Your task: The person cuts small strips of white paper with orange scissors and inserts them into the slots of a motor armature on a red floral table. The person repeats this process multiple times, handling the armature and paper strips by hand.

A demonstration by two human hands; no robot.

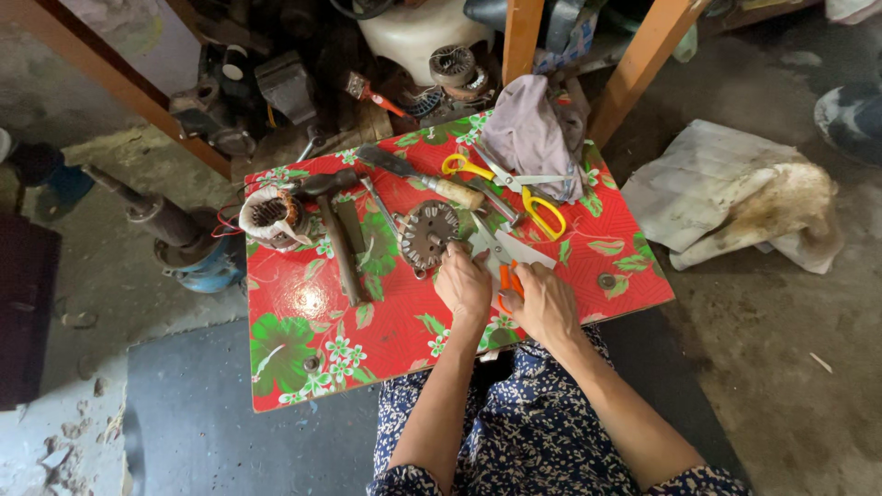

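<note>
Down near the front edge of the red flowered surface (303,303), the right hand (544,303) closes its fingers around orange-handled scissors (508,266), while the left hand (462,283) pinches a white scrap at the blades. Just left lies a round metal disc (428,233); farther back rest yellow-handled scissors (514,188), a hammer (335,230) and a grey cloth (531,133).

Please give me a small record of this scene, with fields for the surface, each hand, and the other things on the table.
surface: red floral table
left hand: beside the round metal motor part, touching white paper
right hand: grips orange-handled scissors, blades at the paper
other tools: yellow-handled scissors, hammer, wound stator, chisel with a wooden handle
cloth: grey, at the far edge
</note>
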